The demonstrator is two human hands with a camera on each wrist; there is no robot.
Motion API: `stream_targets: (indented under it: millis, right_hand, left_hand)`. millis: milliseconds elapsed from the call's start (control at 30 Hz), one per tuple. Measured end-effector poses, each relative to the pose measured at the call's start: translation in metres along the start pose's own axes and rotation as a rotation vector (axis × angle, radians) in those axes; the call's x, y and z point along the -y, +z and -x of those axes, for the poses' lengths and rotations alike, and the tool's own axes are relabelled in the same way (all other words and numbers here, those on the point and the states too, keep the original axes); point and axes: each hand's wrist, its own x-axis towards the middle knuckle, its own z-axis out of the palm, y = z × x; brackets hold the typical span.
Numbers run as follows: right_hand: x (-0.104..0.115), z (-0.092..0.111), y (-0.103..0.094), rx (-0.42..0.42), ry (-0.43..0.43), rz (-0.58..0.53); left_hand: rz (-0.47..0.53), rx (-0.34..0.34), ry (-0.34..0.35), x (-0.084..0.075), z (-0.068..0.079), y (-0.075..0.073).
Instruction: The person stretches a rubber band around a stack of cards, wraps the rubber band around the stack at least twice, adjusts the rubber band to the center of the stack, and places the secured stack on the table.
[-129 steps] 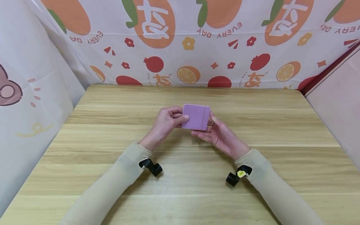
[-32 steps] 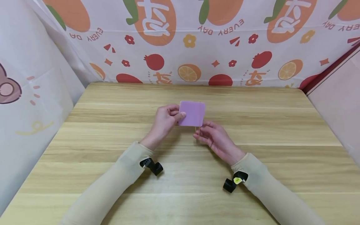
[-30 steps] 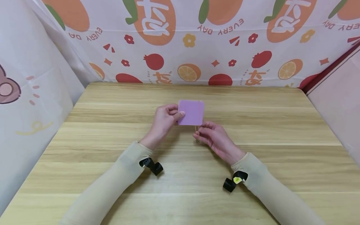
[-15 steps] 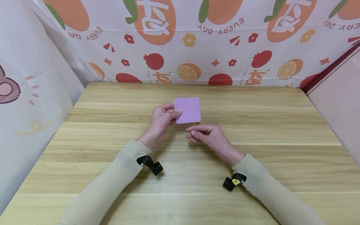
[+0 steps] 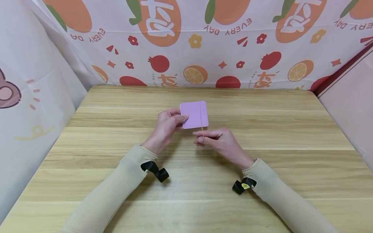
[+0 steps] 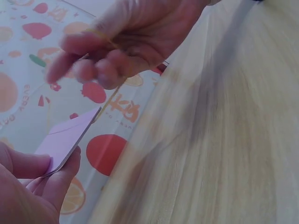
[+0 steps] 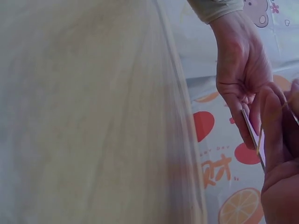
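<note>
In the head view a square purple card [image 5: 191, 114] with rounded corners is held up over the table. My left hand [image 5: 166, 129] pinches its left edge, thumb on the face and fingers behind. A thin yellow rubber band [image 5: 202, 130] runs down across the card near its right edge. Below the card, my right hand [image 5: 222, 142] pinches the lower end of the band, which is pulled away from the card. Seen edge-on in the left wrist view, the card [image 6: 67, 135] is thin, and the band [image 6: 110, 102] stretches from it to the fingers.
Both hands are over a wood-grain table [image 5: 180, 181]. Behind its far edge hangs a fruit-printed curtain [image 5: 113, 19], with another pale curtain [image 5: 38, 81] on the left. Each sleeve carries a black wrist camera [image 5: 158, 173].
The card has shifted slightly left and up. My right hand has moved from the card's right side to below it, now pinching the band and drawing it down as one line.
</note>
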Motion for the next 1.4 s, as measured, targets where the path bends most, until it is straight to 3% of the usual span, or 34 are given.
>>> stream_targets:
  millis: [200, 400, 633, 933, 1400]
  right_hand:
    - [0.015, 0.001, 0.007, 0.026, -0.061, 0.019]
    - [0.017, 0.000, 0.011, -0.064, 0.052, -0.135]
    - [-0.003, -0.005, 0.008, -0.173, 0.145, -0.331]
    - [0.001, -0.005, 0.005, -0.197, 0.212, -0.357]
    - [-0.009, -0.006, -0.004, -0.215, 0.407, -0.830]
  left_hand:
    - [0.013, -0.012, -0.008, 0.001, 0.000, 0.000]
    - [0.013, -0.018, 0.017, 0.002, 0.001, 0.002]
    - [-0.056, -0.037, 0.083, 0.002, 0.002, 0.003]
    - [-0.049, -0.066, 0.138, 0.003, 0.001, 0.004]
    - [-0.047, -0.085, 0.201, -0.001, 0.003, 0.005]
